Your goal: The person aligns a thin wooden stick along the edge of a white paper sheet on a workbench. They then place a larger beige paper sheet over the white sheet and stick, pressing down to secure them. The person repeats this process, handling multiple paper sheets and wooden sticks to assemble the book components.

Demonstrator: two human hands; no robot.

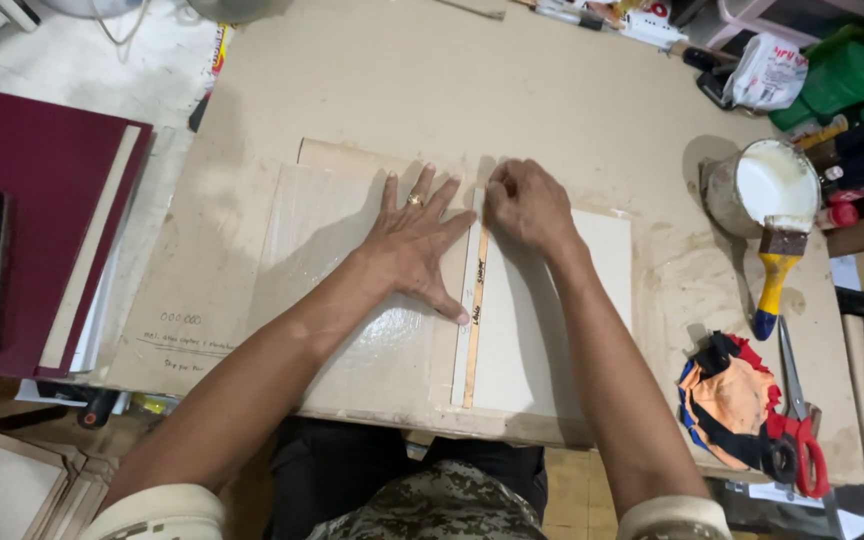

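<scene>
At the centre of the cardboard-covered table (372, 80) your two hands meet over a glue-wet sheet (322, 300) that shines under the light. Your left hand (417, 240), ring on one finger, lies flat with the fingers spread, pressing nothing between them, its thumb touching the narrow wooden strip (475, 330) that runs from 12 to 6 o'clock. Your right hand (527, 205) is curled, fingertips drawn together at the strip's top end; whether they pinch the strip or only press it down, I cannot tell. A white board (552, 340) lies just beside the strip at its 3 o'clock side.

By the look of it, you are at the aligning step: setting the strip as a spacer between the boards on the glued sheet. The next move likely calls for keeping the strip straight and parallel to the board edge while pressing along its length toward 6 o'clock.

At 3 o'clock, well apart, a brush (777, 275) rests on the glue pot (767, 185); red-handled scissors (802, 440) lie at 4 o'clock beside a rag (727, 395).
</scene>
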